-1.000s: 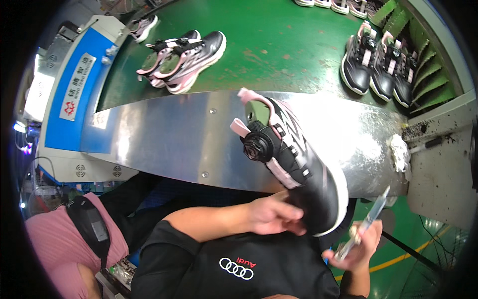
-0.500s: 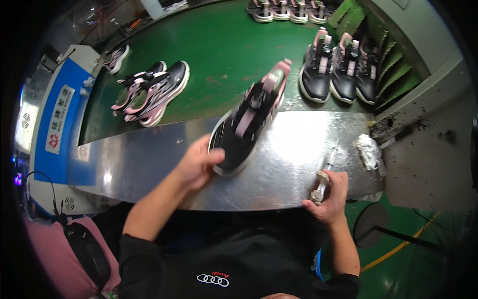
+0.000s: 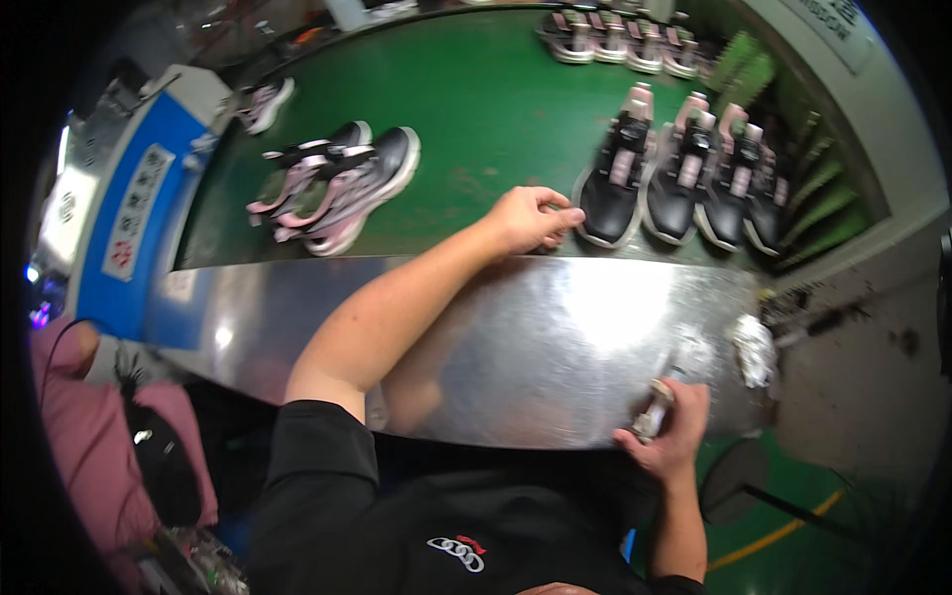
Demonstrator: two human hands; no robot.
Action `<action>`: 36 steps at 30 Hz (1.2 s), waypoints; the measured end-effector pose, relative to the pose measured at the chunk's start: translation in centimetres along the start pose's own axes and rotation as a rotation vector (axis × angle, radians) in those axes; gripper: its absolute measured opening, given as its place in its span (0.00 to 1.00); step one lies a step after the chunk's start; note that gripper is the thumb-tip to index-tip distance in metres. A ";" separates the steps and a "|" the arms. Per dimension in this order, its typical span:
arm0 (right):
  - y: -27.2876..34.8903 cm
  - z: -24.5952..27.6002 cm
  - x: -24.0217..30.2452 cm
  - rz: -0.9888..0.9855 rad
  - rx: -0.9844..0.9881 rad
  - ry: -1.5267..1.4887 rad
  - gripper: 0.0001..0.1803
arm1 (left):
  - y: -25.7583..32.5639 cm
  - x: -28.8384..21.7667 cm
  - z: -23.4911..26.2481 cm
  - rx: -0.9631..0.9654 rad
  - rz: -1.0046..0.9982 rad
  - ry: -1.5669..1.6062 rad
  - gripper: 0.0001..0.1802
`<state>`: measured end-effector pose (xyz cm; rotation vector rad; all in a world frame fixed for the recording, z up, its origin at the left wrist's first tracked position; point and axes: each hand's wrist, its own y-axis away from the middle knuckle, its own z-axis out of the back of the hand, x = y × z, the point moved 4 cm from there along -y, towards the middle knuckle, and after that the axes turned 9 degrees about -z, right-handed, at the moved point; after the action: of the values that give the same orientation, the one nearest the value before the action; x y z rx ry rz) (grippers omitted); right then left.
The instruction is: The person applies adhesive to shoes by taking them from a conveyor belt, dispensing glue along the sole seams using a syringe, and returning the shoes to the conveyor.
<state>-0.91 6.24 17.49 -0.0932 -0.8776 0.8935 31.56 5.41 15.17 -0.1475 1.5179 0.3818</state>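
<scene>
Our left hand (image 3: 534, 220) is empty, fingers loosely curled just beside the end shoe (image 3: 609, 208); our right hand (image 3: 677, 426) grips a slim tool (image 3: 652, 415). The shoe stands sole-down on the green surface (image 3: 476, 119), presumably for steadiness.

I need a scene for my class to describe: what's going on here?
A person works at a metal ledge beside a green surface. Their left hand, loosely curled and empty, is beside the leftmost shoe in the near row at right; whether they touch is unclear. Their right hand grips a small, blurred tool at the ledge's edge. More shoes sit on the green surface at left.
</scene>
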 end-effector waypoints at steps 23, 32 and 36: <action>-0.2 0.1 0.6 0.051 -0.041 0.048 0.35 | 14.9 -1.2 19.2 -0.636 -0.277 -0.385 0.28; 1.1 2.4 0.2 -0.054 0.051 -0.101 0.37 | 27.0 -1.6 3.3 -0.297 -0.465 -0.868 0.50; 1.7 3.5 -0.1 -0.126 0.117 -0.117 0.39 | 26.7 -1.1 3.3 -0.379 -0.268 0.163 0.49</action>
<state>-4.53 6.33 19.02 0.1161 -0.9274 0.8367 25.73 31.22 20.23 -0.6876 1.5474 0.4466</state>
